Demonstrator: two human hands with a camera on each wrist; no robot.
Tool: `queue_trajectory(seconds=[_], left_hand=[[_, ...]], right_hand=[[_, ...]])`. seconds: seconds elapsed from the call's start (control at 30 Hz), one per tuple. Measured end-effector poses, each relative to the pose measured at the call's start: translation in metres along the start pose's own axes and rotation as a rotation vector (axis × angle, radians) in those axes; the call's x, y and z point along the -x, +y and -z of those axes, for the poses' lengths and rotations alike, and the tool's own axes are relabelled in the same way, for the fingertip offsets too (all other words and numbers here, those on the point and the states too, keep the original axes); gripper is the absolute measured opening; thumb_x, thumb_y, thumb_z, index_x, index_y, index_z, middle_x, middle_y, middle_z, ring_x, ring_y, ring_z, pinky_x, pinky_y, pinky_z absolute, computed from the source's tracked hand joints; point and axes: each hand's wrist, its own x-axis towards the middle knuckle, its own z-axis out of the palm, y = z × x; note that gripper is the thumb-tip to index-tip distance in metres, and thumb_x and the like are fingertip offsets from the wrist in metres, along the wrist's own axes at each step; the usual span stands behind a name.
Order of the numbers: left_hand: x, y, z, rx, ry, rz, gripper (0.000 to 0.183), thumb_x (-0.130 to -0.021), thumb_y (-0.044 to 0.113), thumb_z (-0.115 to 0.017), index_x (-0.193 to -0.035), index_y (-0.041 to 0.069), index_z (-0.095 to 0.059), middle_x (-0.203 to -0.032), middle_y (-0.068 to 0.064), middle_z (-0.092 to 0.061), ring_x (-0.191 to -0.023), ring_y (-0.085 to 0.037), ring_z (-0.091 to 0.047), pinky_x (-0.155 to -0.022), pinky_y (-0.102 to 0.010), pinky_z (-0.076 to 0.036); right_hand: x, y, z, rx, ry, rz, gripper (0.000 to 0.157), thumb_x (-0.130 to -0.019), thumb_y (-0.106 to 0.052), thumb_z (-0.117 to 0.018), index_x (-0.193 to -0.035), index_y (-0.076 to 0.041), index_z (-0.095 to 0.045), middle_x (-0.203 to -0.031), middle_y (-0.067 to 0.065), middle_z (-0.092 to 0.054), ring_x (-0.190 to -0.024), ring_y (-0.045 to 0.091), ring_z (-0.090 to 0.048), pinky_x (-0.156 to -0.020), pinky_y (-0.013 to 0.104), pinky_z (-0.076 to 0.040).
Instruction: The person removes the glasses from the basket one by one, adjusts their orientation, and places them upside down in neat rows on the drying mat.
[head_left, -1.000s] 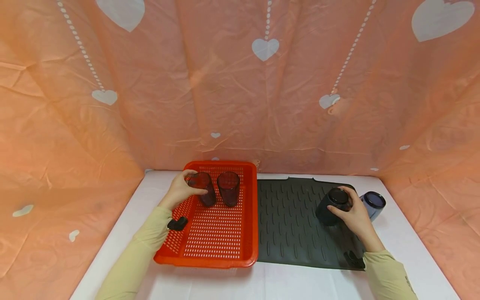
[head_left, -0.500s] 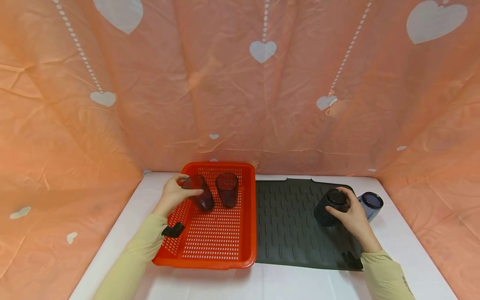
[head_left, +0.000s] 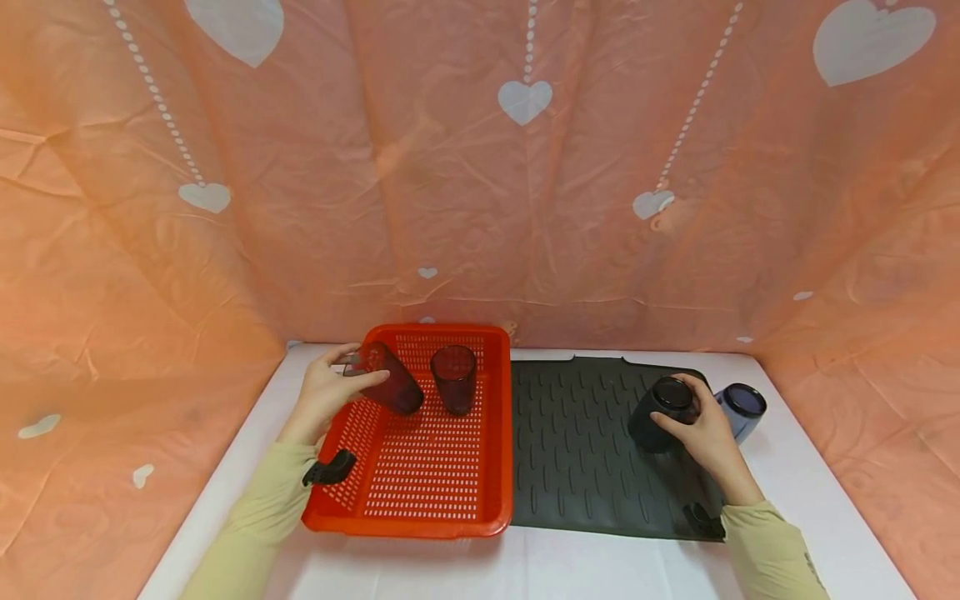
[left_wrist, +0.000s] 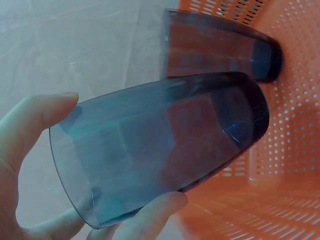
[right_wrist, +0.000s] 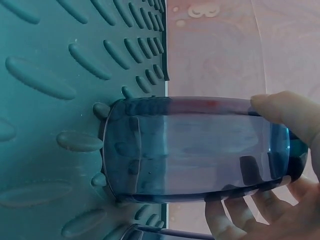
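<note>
The left hand point(head_left: 324, 393) had its fingers wrapped round a dark tumbler point(head_left: 386, 387) tilted over the far left corner of the red basket point(head_left: 420, 508), beside an upright tumbler point(head_left: 453, 379), while the right hand point(head_left: 705, 437) gripped an upside-down tumbler point(head_left: 654, 414) standing near the grey mat's point(head_left: 577, 467) far right corner.

Creased salmon-pink fabric backdrop point(head_left: 480, 217) printed with white hearts and dotted strings, draped across the back and both sides, white worktop point(head_left: 262, 417) enclosed below it, soft even light, faint shadows at the corners
</note>
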Motion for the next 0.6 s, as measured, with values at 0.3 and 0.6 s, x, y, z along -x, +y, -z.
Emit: queue_trajectory(seconds=[0.3, 0.6], left_hand=[[0.003, 0.009, -0.001, 0.095, 0.045, -0.031, 0.072, -0.078, 0.017, -0.081, -0.136, 0.001, -0.043, -0.121, -0.018, -0.042, -0.080, -0.013, -0.053, -0.064, -0.030, -0.056], [0.010, 0.022, -0.006, 0.212, 0.015, -0.039, 0.069, -0.080, 0.012, -0.079, -0.136, -0.001, -0.040, -0.118, -0.015, -0.038, -0.070, -0.010, -0.056, -0.062, -0.029, -0.056]], right_hand=[[-0.001, 0.001, -0.001, -0.007, -0.004, -0.002, 0.066, -0.083, -0.015, -0.076, -0.137, -0.004, -0.040, -0.120, 0.016, -0.055, -0.095, -0.005, -0.048, -0.076, 0.015, -0.039], [-0.001, 0.004, -0.001, -0.015, 0.001, 0.002, 0.067, -0.082, -0.013, -0.077, -0.137, -0.004, -0.040, -0.120, 0.017, -0.055, -0.095, -0.008, -0.047, -0.076, 0.013, -0.038]])
